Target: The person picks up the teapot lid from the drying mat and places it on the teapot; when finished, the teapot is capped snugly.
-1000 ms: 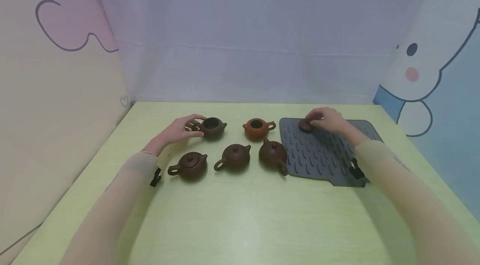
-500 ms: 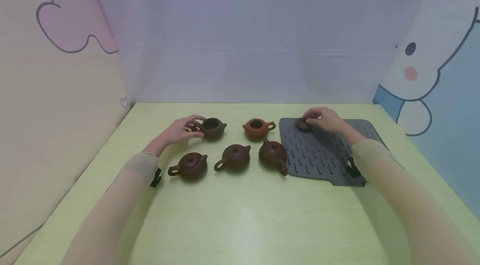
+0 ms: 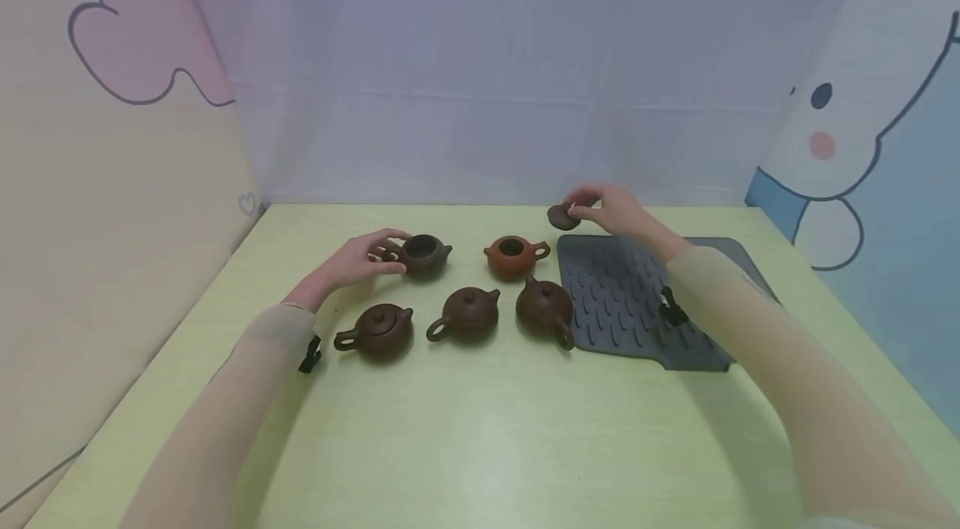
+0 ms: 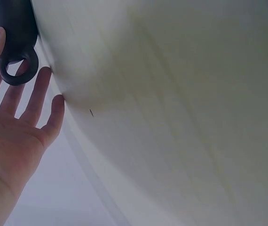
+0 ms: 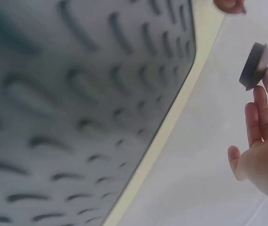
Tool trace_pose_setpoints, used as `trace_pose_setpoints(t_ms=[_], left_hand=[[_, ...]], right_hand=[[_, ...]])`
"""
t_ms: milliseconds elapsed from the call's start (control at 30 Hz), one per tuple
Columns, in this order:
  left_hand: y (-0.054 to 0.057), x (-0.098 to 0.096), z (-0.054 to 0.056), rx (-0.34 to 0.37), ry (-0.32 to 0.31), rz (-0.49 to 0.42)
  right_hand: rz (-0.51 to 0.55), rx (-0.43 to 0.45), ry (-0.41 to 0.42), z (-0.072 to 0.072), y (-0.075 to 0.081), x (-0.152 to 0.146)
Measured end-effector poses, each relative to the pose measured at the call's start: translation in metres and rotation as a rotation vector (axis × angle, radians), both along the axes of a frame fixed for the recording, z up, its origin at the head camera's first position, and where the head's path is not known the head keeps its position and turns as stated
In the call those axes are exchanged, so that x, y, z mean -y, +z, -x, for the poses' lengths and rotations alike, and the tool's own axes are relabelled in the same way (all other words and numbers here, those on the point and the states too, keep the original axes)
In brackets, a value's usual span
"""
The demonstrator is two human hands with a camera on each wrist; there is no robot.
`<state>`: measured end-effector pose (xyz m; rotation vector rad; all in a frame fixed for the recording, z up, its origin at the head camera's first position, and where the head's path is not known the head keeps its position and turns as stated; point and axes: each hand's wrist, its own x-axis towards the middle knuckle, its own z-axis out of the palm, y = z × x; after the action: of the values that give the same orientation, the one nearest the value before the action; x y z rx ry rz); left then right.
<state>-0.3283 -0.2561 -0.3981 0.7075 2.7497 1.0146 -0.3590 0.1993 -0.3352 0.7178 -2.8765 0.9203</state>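
Note:
My right hand (image 3: 613,209) pinches a round dark brown teapot lid (image 3: 562,218), raised near the back edge of the grey mat. In the right wrist view the lid (image 5: 255,67) tilts on edge between thumb and fingertips, the other fingers spread below. My left hand (image 3: 354,261) holds a dark lidless teapot (image 3: 425,264) from its handle side. In the left wrist view the thumb lies against the pot's body (image 4: 17,26), with the fingers behind the handle. An orange-brown lidless teapot (image 3: 513,264) stands between the two hands.
Three lidded brown teapots stand in a front row: the left one (image 3: 385,335), the middle one (image 3: 470,314) and the right one (image 3: 545,306), beside the mat. The ridged grey mat (image 3: 611,308) lies on the table (image 3: 450,429) at right. A pale cloth wall (image 3: 480,96) rises behind.
My right hand has lifted the lid off the mat and carried it left and back, past the mat's rear left corner. My left hand and the teapots have not moved.

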Motion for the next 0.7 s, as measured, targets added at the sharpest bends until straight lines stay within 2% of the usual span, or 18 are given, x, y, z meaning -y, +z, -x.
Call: trace_pose_setpoints(t_ms=[233,533,700], left_hand=[[0.0,0.002,-0.001,-0.013,-0.006,-0.003],[0.0,-0.001,-0.001,0.011,-0.013,-0.032],[0.001,-0.002,-0.001,0.015,-0.008,-0.032]], right_hand=[[-0.005,-0.04,0.075,0.002,0.013,0.053],[-0.072,0.007,0.181,0.004,0.029,0.112],[-0.131,0.0,0.237,0.006,0.035,0.139]])
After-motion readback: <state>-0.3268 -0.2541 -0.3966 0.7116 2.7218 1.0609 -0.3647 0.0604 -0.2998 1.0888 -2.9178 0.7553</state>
